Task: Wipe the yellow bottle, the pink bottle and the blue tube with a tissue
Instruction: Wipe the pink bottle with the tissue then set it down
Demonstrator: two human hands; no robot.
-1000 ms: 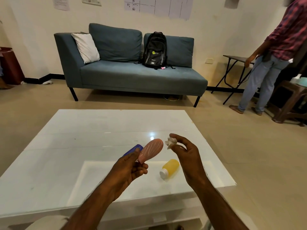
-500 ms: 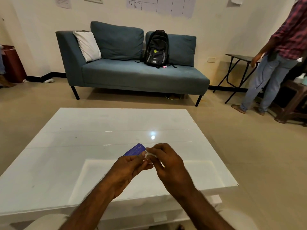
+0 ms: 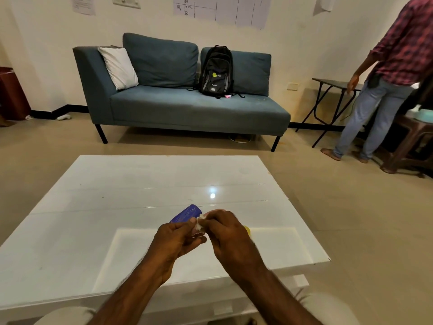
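Note:
My left hand (image 3: 175,240) and my right hand (image 3: 229,235) are pressed together over the near middle of the white table (image 3: 117,207). The right hand's fingers pinch a crumpled white tissue (image 3: 200,223) against what the left hand grips. That is the pink bottle, now almost wholly hidden between the two hands. Just behind the hands the blue tube (image 3: 186,213) lies on the table. Only a sliver of the yellow bottle (image 3: 246,229) shows past my right knuckles.
A blue sofa (image 3: 187,109) with a black backpack (image 3: 216,71) stands beyond the table. At the right a person in a checked shirt (image 3: 384,90) stands by a small folding table (image 3: 332,83) and a brown stool (image 3: 412,141).
A second ago my hands were apart, with the pink bottle raised in the left and the tissue in the right. They have since come together, and the right hand covers the bottle.

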